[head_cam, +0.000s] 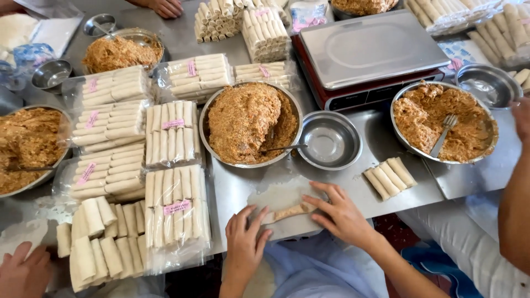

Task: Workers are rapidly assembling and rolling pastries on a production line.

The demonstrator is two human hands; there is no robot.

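My left hand (pixel 244 241) and my right hand (pixel 338 212) rest on a thin pale wrapper sheet (pixel 279 197) at the near edge of the steel table (pixel 243 185). Between their fingertips lies a short strip of brown filling (pixel 291 211) on the wrapper, and both hands pinch the wrapper around it. Just beyond stands a large metal bowl of brown shredded filling (pixel 245 122) with a spoon in it. An empty small metal bowl (pixel 329 139) sits to its right.
Bagged spring rolls (pixel 175 207) and loose rolls (pixel 99 243) fill the left. Three finished rolls (pixel 390 176) lie right of my hands. A scale (pixel 369 52) stands behind. Another filling bowl with a fork (pixel 443 122) is right. Other people's hands show at bottom left (pixel 22 270) and top (pixel 165 8).
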